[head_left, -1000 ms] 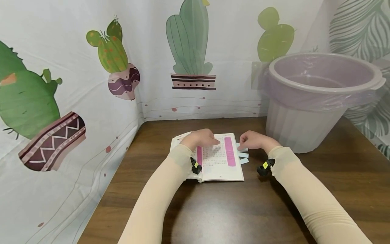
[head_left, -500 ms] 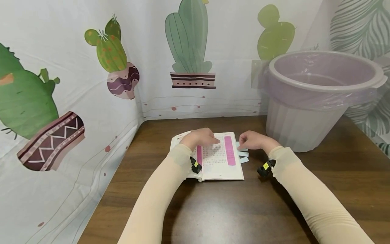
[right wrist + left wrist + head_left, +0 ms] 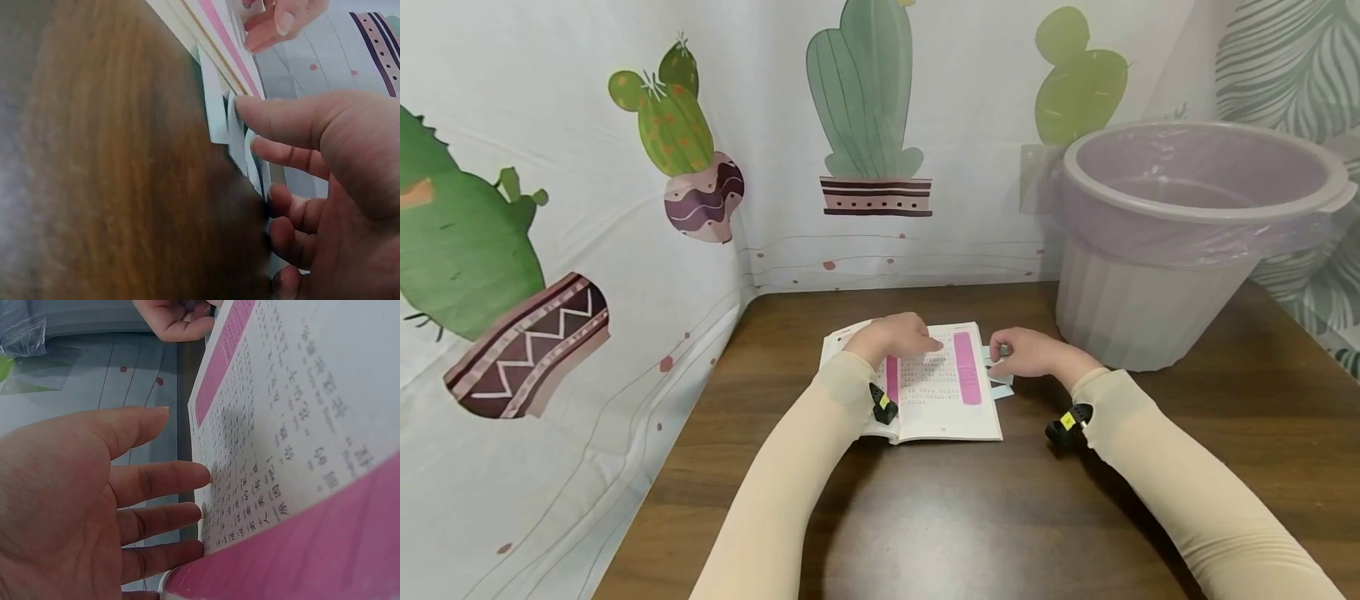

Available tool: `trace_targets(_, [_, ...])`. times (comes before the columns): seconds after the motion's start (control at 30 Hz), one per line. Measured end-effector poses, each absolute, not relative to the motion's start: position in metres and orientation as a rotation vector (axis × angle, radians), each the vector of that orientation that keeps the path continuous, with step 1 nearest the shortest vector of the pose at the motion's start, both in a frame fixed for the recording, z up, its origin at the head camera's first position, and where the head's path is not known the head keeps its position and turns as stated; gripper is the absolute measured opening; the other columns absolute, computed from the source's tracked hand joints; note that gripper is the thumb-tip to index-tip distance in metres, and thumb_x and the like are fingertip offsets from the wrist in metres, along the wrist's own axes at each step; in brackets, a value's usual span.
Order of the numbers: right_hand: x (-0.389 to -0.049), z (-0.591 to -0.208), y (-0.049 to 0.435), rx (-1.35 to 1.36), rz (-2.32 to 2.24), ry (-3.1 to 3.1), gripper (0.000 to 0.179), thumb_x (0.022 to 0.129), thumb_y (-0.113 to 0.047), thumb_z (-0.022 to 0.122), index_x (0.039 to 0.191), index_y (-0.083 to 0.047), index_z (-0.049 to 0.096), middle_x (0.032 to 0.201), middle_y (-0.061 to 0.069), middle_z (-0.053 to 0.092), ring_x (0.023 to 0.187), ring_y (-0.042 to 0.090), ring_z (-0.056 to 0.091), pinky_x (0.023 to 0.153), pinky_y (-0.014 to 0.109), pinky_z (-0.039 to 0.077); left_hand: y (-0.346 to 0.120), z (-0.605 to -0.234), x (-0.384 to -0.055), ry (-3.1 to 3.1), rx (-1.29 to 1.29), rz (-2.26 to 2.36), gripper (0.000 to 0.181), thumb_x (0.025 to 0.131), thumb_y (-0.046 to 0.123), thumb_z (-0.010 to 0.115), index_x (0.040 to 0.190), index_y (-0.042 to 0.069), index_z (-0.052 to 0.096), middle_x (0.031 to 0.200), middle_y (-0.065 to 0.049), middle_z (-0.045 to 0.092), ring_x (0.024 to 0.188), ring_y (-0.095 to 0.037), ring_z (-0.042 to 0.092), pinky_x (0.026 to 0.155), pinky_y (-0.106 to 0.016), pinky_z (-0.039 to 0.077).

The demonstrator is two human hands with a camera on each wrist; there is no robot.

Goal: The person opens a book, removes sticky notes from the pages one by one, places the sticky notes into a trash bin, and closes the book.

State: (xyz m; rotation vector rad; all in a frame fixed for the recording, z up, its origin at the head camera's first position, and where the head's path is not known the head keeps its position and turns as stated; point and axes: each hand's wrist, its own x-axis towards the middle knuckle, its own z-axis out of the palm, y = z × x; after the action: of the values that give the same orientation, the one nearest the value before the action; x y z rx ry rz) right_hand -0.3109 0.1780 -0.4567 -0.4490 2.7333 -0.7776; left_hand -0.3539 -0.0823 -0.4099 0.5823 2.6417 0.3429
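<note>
An open book (image 3: 951,423) with printed pages and pink blocks lies on the table. My left hand (image 3: 893,337) is over its pages; in the left wrist view its straight fingers (image 3: 165,481) touch the printed page. Several pale blue paper strips (image 3: 1002,391) stick out from the book's right edge. There my right hand (image 3: 1036,353) pinches one paper strip (image 3: 237,142) between thumb and index finger, its other fingers loosely curled. A neighbouring strip (image 3: 214,112) hangs free beside it. The strips' inner ends are hidden between the pages.
A large lilac bin (image 3: 1142,308) with a clear plastic liner stands at the back right of the wooden table (image 3: 925,517). A white cloth (image 3: 775,150) printed with cacti hangs behind and to the left.
My right hand has shifted slightly toward me and right along the strips, and now pinches one of the lower ones. My left hand stays in place on the book.
</note>
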Motion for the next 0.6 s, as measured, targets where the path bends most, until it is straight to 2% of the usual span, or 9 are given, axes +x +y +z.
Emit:
trace_targets(0.2, [-0.303, -0.460, 0.174, -0.446, -0.758, 2.848, 0.024, 0.089, -0.028, 0.078, 0.107, -0.014, 0.070, 0.104, 0.012, 0.065, 0.088, 0.025, 0.058, 0.075, 0.037, 0.049, -0.083, -0.409, -0.355, 2.613, 0.592, 0.327, 0.060, 0.100, 0.054, 0.056, 0.140, 0.011, 0.064, 0.144, -0.008, 0.063, 0.117, -0.021, 0.058, 0.114, -0.047, 0.046])
trace_targets(0.37, [-0.295, -0.457, 0.171, -0.493, -0.586, 2.967, 0.031, 0.096, -0.028, 0.069, 0.123, -0.015, 0.077, 0.118, 0.016, 0.065, 0.102, 0.030, 0.063, 0.082, 0.046, 0.054, -0.085, -0.412, -0.356, 2.606, 0.619, 0.317, 0.058, 0.100, 0.054, 0.056, 0.140, 0.013, 0.065, 0.144, -0.007, 0.063, 0.122, -0.021, 0.058, 0.116, -0.046, 0.044])
trace_targets(0.5, [-0.284, -0.453, 0.168, -0.543, -0.320, 2.983, 0.042, 0.101, -0.028, 0.060, 0.141, -0.016, 0.065, 0.138, 0.018, 0.061, 0.118, 0.038, 0.060, 0.089, 0.056, 0.053, -0.086, -0.413, -0.354, 2.601, 0.651, 0.304, 0.056, 0.100, 0.054, 0.056, 0.138, 0.015, 0.067, 0.144, -0.005, 0.064, 0.135, -0.023, 0.055, 0.126, -0.055, 0.027])
trace_targets(0.6, [-0.277, -0.451, 0.163, -0.567, -0.191, 2.957, 0.050, 0.103, -0.028, 0.055, 0.151, -0.016, 0.053, 0.153, 0.019, 0.051, 0.131, 0.043, 0.052, 0.098, 0.064, 0.048, -0.087, -0.411, -0.352, 2.604, 0.677, 0.294, 0.053, 0.100, 0.053, 0.056, 0.136, 0.015, 0.069, 0.139, -0.005, 0.067, 0.135, -0.025, 0.056, 0.128, -0.061, 0.015])
